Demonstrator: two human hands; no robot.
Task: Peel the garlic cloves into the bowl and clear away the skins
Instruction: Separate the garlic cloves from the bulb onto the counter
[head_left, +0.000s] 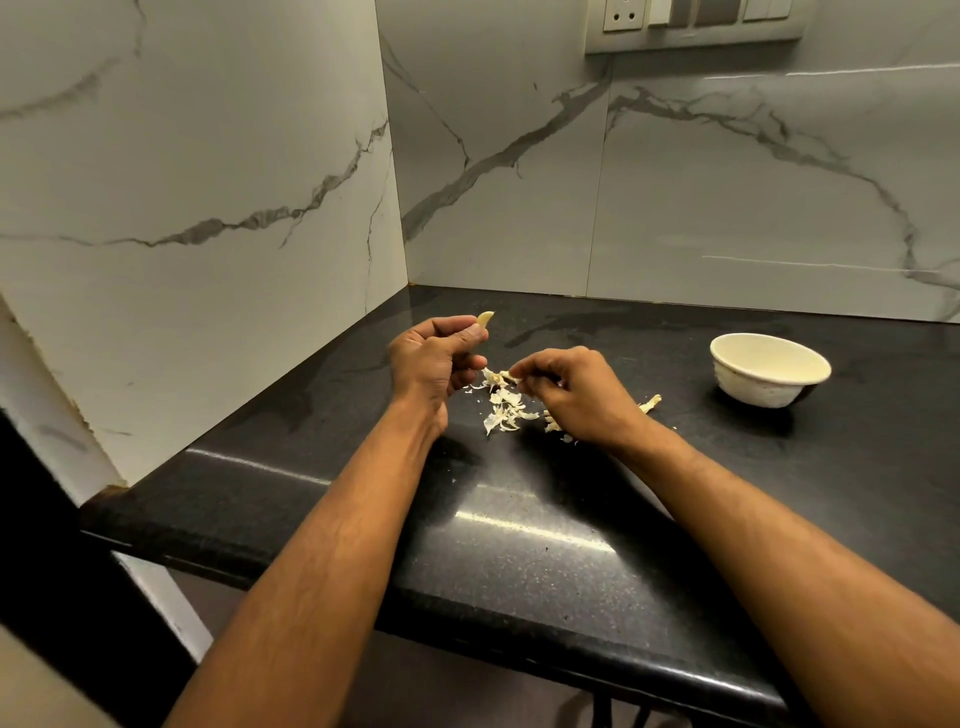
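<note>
My left hand (434, 358) is raised a little over the black counter and pinches a pale peeled garlic clove (485, 319) between thumb and forefinger. To its right, my right hand (574, 397) pinches a scrap of papery garlic skin (503, 376) just above the counter. Under and between the hands lies a small heap of white skins (506, 413). More skin bits (650, 403) poke out to the right of my right hand. The white bowl (769, 396) stands on the counter at the right, well apart from both hands; what it holds cannot be seen.
The black stone counter (519, 545) runs into a corner of marble-patterned wall tiles (208, 182) at the left and back. Its front edge is near me at the bottom. A switch panel (696, 23) sits high on the back wall.
</note>
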